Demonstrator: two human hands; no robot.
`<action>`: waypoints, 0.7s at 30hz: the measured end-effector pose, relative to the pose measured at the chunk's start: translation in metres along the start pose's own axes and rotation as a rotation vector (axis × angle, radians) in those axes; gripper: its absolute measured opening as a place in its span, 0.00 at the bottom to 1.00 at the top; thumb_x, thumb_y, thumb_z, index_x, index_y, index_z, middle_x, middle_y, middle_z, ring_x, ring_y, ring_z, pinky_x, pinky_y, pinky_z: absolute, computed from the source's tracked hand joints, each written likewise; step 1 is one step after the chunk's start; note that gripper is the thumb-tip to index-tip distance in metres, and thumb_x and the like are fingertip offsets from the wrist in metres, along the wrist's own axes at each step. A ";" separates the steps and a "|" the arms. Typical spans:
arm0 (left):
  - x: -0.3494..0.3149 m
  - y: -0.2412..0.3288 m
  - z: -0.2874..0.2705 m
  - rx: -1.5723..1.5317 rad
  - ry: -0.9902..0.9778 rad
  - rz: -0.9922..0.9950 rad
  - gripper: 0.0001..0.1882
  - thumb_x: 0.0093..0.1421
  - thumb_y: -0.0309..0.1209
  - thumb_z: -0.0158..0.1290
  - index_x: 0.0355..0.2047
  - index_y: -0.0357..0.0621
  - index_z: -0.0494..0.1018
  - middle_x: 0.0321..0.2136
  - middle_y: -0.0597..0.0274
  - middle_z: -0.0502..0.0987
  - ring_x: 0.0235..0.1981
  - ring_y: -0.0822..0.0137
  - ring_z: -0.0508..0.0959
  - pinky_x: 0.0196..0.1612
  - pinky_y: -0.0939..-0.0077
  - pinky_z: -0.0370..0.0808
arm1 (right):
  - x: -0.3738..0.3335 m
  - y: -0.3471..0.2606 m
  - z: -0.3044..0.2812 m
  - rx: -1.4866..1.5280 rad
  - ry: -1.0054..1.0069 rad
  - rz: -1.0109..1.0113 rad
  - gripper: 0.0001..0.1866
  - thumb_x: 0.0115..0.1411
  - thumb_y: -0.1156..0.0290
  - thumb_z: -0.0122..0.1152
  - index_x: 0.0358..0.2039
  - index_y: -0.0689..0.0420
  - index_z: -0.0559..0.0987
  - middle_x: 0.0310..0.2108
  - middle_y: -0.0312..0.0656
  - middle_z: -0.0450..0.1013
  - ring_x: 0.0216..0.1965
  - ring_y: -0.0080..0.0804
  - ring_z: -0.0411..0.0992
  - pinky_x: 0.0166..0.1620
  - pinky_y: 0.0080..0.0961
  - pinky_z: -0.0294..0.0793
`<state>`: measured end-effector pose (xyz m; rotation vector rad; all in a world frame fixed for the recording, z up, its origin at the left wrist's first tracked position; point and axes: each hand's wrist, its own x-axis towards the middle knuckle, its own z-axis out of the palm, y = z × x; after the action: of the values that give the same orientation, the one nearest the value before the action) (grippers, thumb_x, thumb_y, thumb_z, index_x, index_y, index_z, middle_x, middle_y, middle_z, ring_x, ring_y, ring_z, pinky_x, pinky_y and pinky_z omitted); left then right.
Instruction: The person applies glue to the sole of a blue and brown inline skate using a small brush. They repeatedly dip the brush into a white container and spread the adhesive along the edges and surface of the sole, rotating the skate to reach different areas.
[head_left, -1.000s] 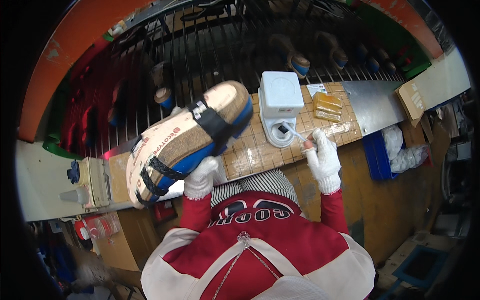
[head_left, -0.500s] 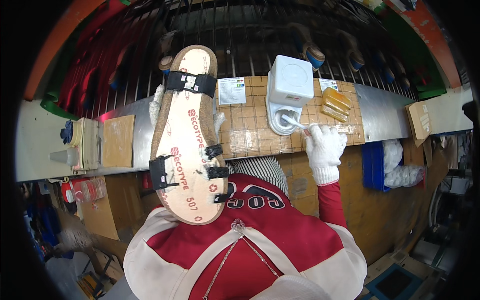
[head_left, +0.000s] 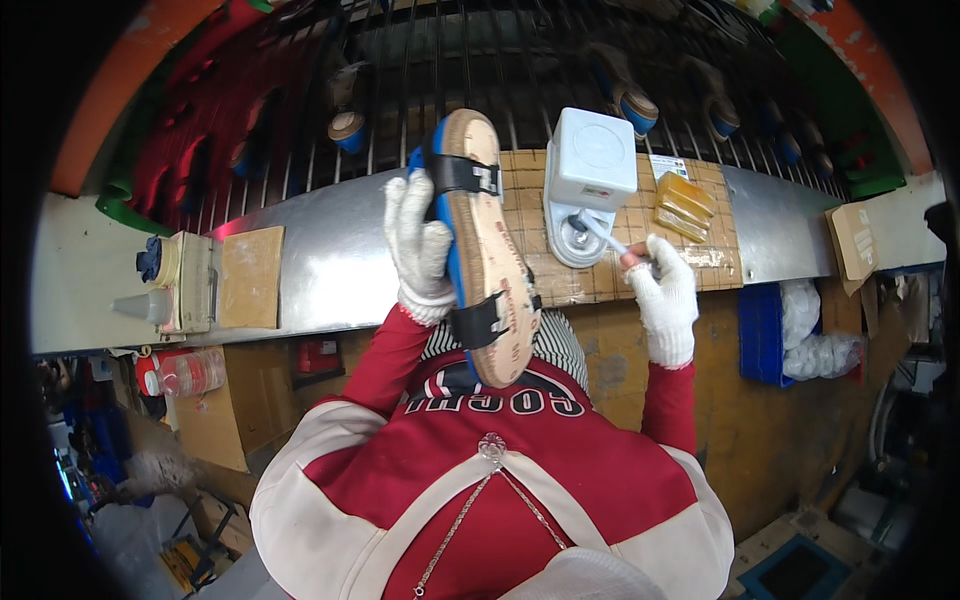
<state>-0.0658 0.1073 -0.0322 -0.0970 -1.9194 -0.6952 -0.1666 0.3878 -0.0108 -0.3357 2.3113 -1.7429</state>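
My left hand [head_left: 415, 240], in a white glove, grips the side of a sandal [head_left: 492, 255]. The sandal stands roughly upright, its cork-edged tan underside with red print turned to view. Black strap ends wrap onto that underside, and a blue shoe last [head_left: 455, 240] shows along its left edge. In my right hand [head_left: 665, 295], also gloved but with bare fingertips showing, is a thin brush [head_left: 606, 236], pinched by its pale handle. Its tip is down in the round cup [head_left: 577, 245] of a white plastic dispenser [head_left: 596, 165]; the bristles are hard to make out.
Tape-covered cardboard [head_left: 625, 288] lies under the dispenser on a metal bench [head_left: 335, 240]. Yellowish blocks [head_left: 684, 208] lie to its right. Behind is a rack of metal bars [head_left: 400, 100] with several shoes on lasts. A blue crate [head_left: 762, 335] with plastic bags sits at right.
The sandal has moved right and away from me, turning so its blue last shows. My left hand has come into fuller view. The brush stays at the cup, its handle tilted slightly differently.
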 end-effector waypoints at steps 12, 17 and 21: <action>0.000 -0.007 0.002 0.272 0.116 0.327 0.36 0.60 0.38 0.60 0.67 0.69 0.58 0.61 0.43 0.66 0.60 0.40 0.71 0.63 0.34 0.61 | -0.035 -0.056 0.056 0.001 0.039 -0.461 0.09 0.55 0.73 0.72 0.36 0.61 0.86 0.33 0.41 0.77 0.38 0.34 0.73 0.44 0.28 0.71; -0.003 -0.003 -0.004 0.265 0.115 0.329 0.36 0.58 0.39 0.60 0.66 0.71 0.60 0.60 0.46 0.67 0.58 0.40 0.72 0.64 0.34 0.59 | -0.019 -0.059 0.075 -0.059 0.091 -0.496 0.09 0.55 0.70 0.73 0.35 0.60 0.86 0.33 0.40 0.77 0.37 0.34 0.72 0.44 0.29 0.69; -0.005 -0.002 -0.012 0.233 0.067 0.306 0.30 0.62 0.40 0.57 0.63 0.76 0.62 0.58 0.47 0.69 0.58 0.41 0.73 0.64 0.34 0.59 | -0.007 -0.071 0.079 -0.146 0.161 -0.597 0.08 0.54 0.69 0.73 0.34 0.58 0.86 0.32 0.38 0.76 0.35 0.32 0.70 0.41 0.28 0.66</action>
<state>-0.0539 0.1006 -0.0341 -0.2134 -1.8549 -0.2655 -0.1316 0.2986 0.0370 -1.0394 2.6442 -1.8978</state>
